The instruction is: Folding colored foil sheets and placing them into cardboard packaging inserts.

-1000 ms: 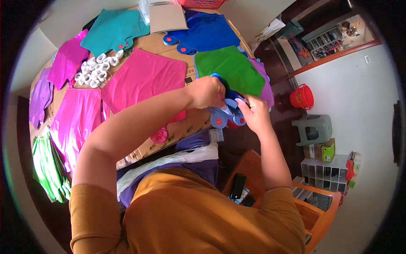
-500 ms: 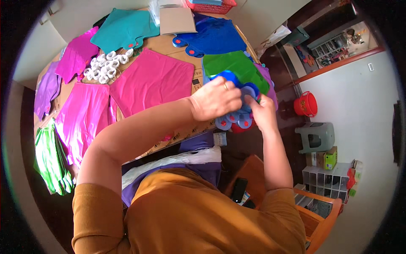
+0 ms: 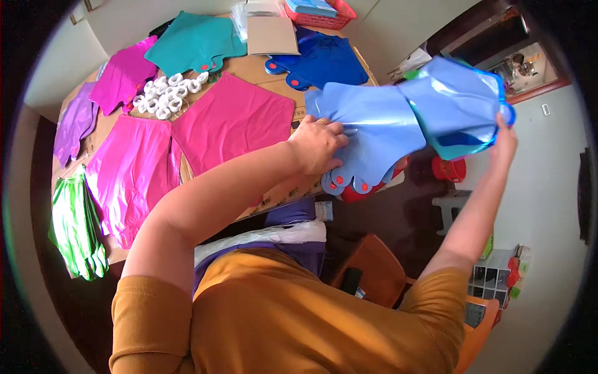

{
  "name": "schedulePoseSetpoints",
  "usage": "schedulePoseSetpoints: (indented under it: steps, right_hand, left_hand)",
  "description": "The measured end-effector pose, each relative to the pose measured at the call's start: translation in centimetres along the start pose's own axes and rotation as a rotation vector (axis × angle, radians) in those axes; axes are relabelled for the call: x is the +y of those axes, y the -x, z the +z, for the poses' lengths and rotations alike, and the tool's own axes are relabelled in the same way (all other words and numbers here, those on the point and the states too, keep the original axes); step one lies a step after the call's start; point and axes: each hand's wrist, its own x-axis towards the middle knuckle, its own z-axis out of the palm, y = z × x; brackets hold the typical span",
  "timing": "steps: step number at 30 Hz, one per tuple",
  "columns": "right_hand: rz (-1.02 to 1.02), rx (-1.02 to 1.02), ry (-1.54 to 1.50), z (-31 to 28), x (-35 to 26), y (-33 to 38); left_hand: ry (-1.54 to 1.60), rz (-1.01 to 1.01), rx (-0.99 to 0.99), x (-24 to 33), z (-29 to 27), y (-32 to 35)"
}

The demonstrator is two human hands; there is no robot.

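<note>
My right hand (image 3: 505, 143) is raised out to the right, closed on the tabbed edge of a shiny blue plastic sheet (image 3: 458, 103). This flat, many-sided sheet hangs in the air, with green and darker blue showing at its rim. My left hand (image 3: 316, 144) is closed at the left side of a stack of light blue plastic sheets (image 3: 383, 128) at the table's right edge. Rounded tabs with red dots stick out along the stack's near side. The raised sheet partly overlaps the stack's right side in view.
Pink sheets (image 3: 233, 121), a teal sheet (image 3: 193, 43) and dark blue sheets (image 3: 330, 59) lie on the cardboard-covered table. White rings (image 3: 165, 100) sit in a pile. Behind is a red basket (image 3: 339, 19). A red bucket (image 3: 448, 168) and grey stool (image 3: 450, 209) stand right.
My right hand has swung up and right, spreading out a blue sheet that was bunched between both hands. My left hand has come down onto the light blue stack. The green sheet is now mostly covered.
</note>
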Motion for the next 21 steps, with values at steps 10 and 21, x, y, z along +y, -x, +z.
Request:
schedulePoseSetpoints:
  steps: [10, 21]
  right_hand:
    - [-0.665, 0.055, 0.603, 7.1, -14.4, 0.5]
    - [-1.456, -1.124, -0.07, 23.3, -12.1, 36.1]
  left_hand:
    - [-0.043, -0.101, -0.117, 1.0, -0.9, -1.4]
    - [0.485, -0.04, 0.379, 7.7, -3.5, 13.3]
